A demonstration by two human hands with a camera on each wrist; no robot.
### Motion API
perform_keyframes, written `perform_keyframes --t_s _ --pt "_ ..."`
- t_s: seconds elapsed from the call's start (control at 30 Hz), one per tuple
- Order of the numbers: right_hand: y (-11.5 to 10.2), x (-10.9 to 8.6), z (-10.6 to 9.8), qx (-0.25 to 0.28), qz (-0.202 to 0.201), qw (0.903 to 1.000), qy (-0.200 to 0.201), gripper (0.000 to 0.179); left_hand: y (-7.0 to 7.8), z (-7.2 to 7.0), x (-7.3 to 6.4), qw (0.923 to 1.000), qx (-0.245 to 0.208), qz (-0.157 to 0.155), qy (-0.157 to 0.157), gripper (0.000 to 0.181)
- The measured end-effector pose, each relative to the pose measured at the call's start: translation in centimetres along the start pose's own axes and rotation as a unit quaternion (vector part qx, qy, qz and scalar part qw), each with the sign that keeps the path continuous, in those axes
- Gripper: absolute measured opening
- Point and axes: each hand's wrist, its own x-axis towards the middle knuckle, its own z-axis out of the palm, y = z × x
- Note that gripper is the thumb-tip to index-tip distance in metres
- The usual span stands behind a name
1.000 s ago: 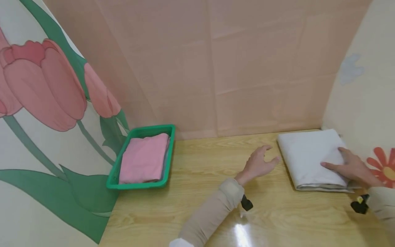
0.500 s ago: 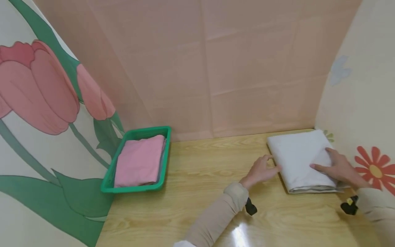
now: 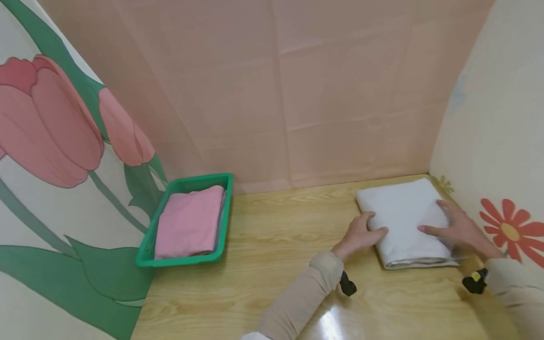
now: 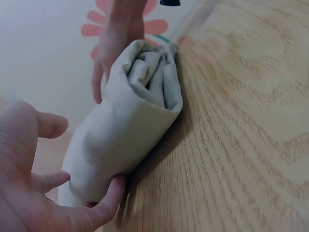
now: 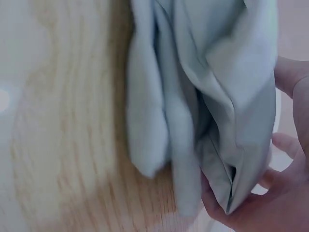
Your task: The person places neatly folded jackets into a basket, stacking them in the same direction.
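Note:
A folded white cloth (image 3: pixel 401 217) lies on the wooden table at the right, with its layered open ends showing at the near side. My left hand (image 3: pixel 359 234) is at its left edge, thumb over the top. In the left wrist view, fingertips (image 4: pixel 116 186) of that hand touch the cloth's rounded side low down, near the tabletop. My right hand (image 3: pixel 459 231) grips the opposite edge, its thumb lying across the upper face. Seen from the right wrist, fingers (image 5: pixel 212 205) reach beneath the hanging folds (image 5: pixel 231 111).
A green plastic basket (image 3: pixel 223 226) stands at the left on the table (image 3: pixel 280 236), holding a folded pink cloth (image 3: pixel 189 222) over a greyish layer. Pinkish paper covers the back wall (image 3: pixel 255 94). Walls with painted flowers flank both sides, the right one close beside my right hand.
My left hand has moved right, from short of the white cloth to its left edge. My right hand stays on the right edge. The head view has turned slightly right.

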Motion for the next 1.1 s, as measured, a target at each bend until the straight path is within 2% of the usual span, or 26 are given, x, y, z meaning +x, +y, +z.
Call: perform_keyframes --t_s 0.13,0.27,0.47,0.63,0.77,0.87,0.93,1.1 --pt "0.6 0.0 -0.5 0.027 0.039 0.9983 -0.035 0.123 -0.1 0.4 0.0 0.9997 -0.02 -0.012 0.006 0.062" --pt "1.1 0.0 -0.9 0.072 0.054 0.9932 -0.074 0.121 -0.3 0.7 0.0 0.9992 -0.031 -0.022 0.008 0.063" --pt "1.3 -0.1 -1.0 0.095 0.061 0.9899 -0.086 0.122 -0.3 0.6 0.1 0.9955 -0.089 -0.032 -0.011 0.066" --pt "0.8 -0.3 -1.1 0.105 0.051 0.9895 -0.085 0.122 -0.2 0.1 -0.1 0.9851 -0.161 -0.051 -0.032 0.067" --pt "0.6 -0.6 -1.1 0.102 0.052 0.9894 -0.089 0.12 -0.2 0.1 -0.2 0.972 -0.221 -0.065 -0.044 0.068" --pt "0.6 -0.6 -1.0 0.105 0.048 0.9887 -0.095 0.118 -0.5 0.0 -0.1 0.9593 -0.266 -0.07 -0.064 0.069" --pt "0.6 -0.5 -0.8 0.111 0.039 0.9886 -0.093 0.116 -0.8 0.0 0.0 0.9538 -0.282 -0.071 -0.077 0.07" --pt "0.8 -0.7 -0.1 0.147 0.007 0.9856 -0.083 0.111 -1.3 -0.5 0.3 0.9474 -0.292 -0.069 -0.111 0.074"
